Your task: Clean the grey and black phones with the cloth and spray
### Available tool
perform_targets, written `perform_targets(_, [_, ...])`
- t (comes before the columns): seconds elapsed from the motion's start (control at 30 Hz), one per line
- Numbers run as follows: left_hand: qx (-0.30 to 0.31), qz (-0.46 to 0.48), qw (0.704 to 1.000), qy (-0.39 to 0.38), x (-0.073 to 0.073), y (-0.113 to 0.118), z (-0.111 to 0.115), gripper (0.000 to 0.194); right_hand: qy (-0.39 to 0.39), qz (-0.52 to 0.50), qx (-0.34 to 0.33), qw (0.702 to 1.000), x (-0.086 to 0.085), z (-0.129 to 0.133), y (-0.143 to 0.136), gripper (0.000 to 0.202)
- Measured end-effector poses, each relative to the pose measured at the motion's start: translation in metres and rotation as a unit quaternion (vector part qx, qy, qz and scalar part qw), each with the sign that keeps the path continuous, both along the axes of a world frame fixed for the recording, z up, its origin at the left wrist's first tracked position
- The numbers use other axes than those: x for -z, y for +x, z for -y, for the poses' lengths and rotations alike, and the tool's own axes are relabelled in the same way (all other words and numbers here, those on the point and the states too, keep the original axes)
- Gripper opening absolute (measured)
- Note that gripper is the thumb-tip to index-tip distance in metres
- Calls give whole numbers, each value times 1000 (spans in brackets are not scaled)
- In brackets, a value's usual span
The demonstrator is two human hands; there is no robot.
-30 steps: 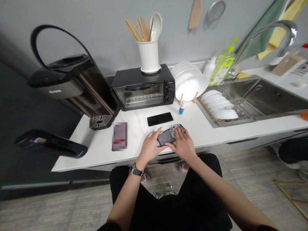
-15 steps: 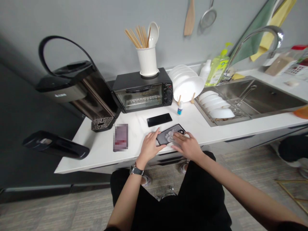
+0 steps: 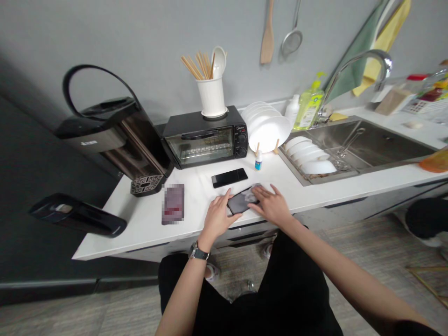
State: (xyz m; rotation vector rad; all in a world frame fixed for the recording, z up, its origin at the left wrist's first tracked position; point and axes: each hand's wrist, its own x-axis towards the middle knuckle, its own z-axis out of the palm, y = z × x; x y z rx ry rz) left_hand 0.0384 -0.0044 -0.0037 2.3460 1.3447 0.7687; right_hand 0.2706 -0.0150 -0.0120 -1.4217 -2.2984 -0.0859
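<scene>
A dark grey phone (image 3: 239, 203) lies slantwise on the white counter, near its front edge. My left hand (image 3: 217, 215) grips its left end, with the thumb along the near side and fingers at the far side. Under the fingertips of my right hand (image 3: 272, 206), a crumpled pale grey cloth or wipe (image 3: 249, 194) is pressed on the phone's surface. The phone's right end is hidden by that hand and the cloth. Just behind lies a second, black phone (image 3: 229, 178), and a small white-and-blue bottle (image 3: 258, 161) stands beyond it.
A black toaster oven (image 3: 206, 140) at the back carries a white utensil holder (image 3: 212, 97). To the left stand a tall dark appliance (image 3: 119, 140) and a blurred purple packet (image 3: 173, 204). White plates (image 3: 268, 133) and a sink (image 3: 371, 154) with bowls are on the right.
My right hand has slid the cloth toward the far right end of the phone, covering the camera area. The left hand keeps its hold. The whole view has shifted slightly.
</scene>
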Motion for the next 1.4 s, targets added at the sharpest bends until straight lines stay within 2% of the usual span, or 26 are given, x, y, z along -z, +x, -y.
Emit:
perform_targets(0.07, [-2, 0, 1000, 0, 1, 1, 0, 100, 13, 1, 48, 999, 0, 0, -2, 68])
perform_targets(0.1, [-4, -1, 1000, 0, 1, 1, -1, 99, 18, -1, 49, 999, 1, 3, -9, 76])
perform_targets(0.2, [-11, -2, 1000, 1, 4, -1, -1, 96, 3, -21, -59, 998, 4, 13, -28, 79])
perform_targets(0.27, [-13, 1, 1000, 6, 5, -2, 0, 97, -10, -21, -86, 996, 4, 12, -27, 69])
perform_targets(0.33, [-14, 2, 1000, 13, 5, -1, 1, 99, 1, -15, -18, 1000, 2, 6, -18, 60])
perform_targets(0.4, [-18, 0, 1000, 17, 4, 0, 1, 99, 16, -15, 56, 998, 0, 2, -17, 63])
perform_targets(0.43, [-19, -3, 1000, 15, 4, 1, 1, 99, 19, -19, 66, 997, 0, 3, -20, 68])
perform_targets(0.47, [-20, -6, 1000, 12, 4, 1, 0, 99, 18, -22, 50, 998, 1, 5, -26, 74])
perform_targets(0.5, [-20, -9, 1000, 8, 4, 0, 0, 99, 12, -26, 2, 1000, 1, 7, -31, 74])
perform_targets(0.53, [-19, -11, 1000, 6, 4, 0, 1, 99, 1, -34, -46, 998, 2, 10, -35, 72])
perform_targets(0.6, [-19, -10, 1000, 7, 4, -1, 2, 100, -19, -34, -100, 994, 2, 10, -34, 62])
perform_targets(0.67, [-22, -7, 1000, 11, 4, -1, 3, 101, -4, -27, -33, 999, 2, 6, -23, 55])
perform_targets(0.73, [-24, -8, 1000, 12, 2, 1, 4, 102, 14, -16, 46, 999, 1, 2, -14, 56])
perform_targets(0.77, [-23, -10, 1000, 10, 2, 1, 4, 102, 19, -13, 65, 998, 1, 2, -13, 61])
perform_targets(0.8, [-21, -12, 1000, 9, 2, 2, 4, 101, 20, -13, 60, 998, 2, 3, -14, 68])
perform_targets(0.87, [-16, -13, 1000, 6, 2, 2, 4, 99, 2, -17, -22, 1000, 2, 7, -21, 74])
perform_targets(0.9, [-15, -11, 1000, 6, 3, 2, 4, 99, -12, -20, -62, 998, 2, 9, -24, 72])
perform_targets(0.93, [-15, -9, 1000, 8, 3, 1, 4, 99, -21, -23, -73, 997, 2, 9, -25, 66])
perform_targets(1.0, [-20, -6, 1000, 13, 5, 0, 4, 101, -21, -29, -18, 999, 0, 7, -24, 58])
perform_targets(1.07, [-26, -7, 1000, 17, 7, -1, 4, 102, -6, -30, 56, 998, -1, 5, -22, 62])
perform_targets(1.1, [-27, -9, 999, 16, 7, -1, 4, 102, -3, -28, 61, 998, -1, 5, -23, 66])
perform_targets(1.17, [-23, -9, 1000, 14, 7, -1, 4, 99, -16, -24, -14, 999, -1, 6, -24, 72])
perform_targets(1.23, [-22, -7, 1000, 12, 7, -1, 4, 97, -35, -28, -81, 996, -2, 5, -24, 66])
perform_targets(1.27, [-24, -7, 1000, 11, 6, -1, 4, 98, -39, -30, -69, 996, -2, 3, -24, 59])
perform_targets(1.33, [-33, -7, 999, 13, 5, 0, 5, 100, -29, -35, 19, 999, -3, 1, -23, 53])
perform_targets(1.4, [-37, -9, 999, 12, 6, 0, 5, 101, -11, -33, 75, 997, -2, 3, -28, 60])
